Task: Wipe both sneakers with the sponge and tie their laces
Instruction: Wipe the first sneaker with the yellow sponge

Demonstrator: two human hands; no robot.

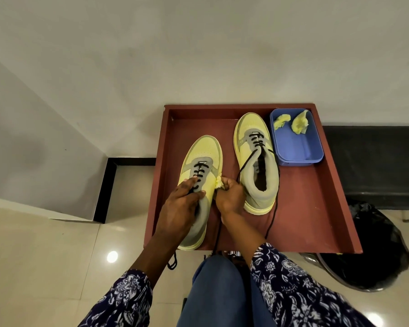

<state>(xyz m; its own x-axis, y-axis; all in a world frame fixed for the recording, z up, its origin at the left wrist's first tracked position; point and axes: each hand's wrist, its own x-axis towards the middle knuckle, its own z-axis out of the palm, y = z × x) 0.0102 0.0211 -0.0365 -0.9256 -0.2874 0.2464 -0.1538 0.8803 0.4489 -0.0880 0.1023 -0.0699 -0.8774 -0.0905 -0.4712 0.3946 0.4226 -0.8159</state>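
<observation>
Two yellow-and-grey sneakers with black laces stand in a red-brown tray. My left hand grips the left sneaker over its tongue and laces. My right hand is closed on a small yellow sponge piece, pressed against that sneaker's right side. The right sneaker stands apart to the right, with its loose laces trailing over the tray floor.
A blue plastic tub at the tray's back right holds two more yellow sponge scraps. A bin lined with a black bag stands on the floor at the right. A white wall is behind, with glossy floor tiles on the left.
</observation>
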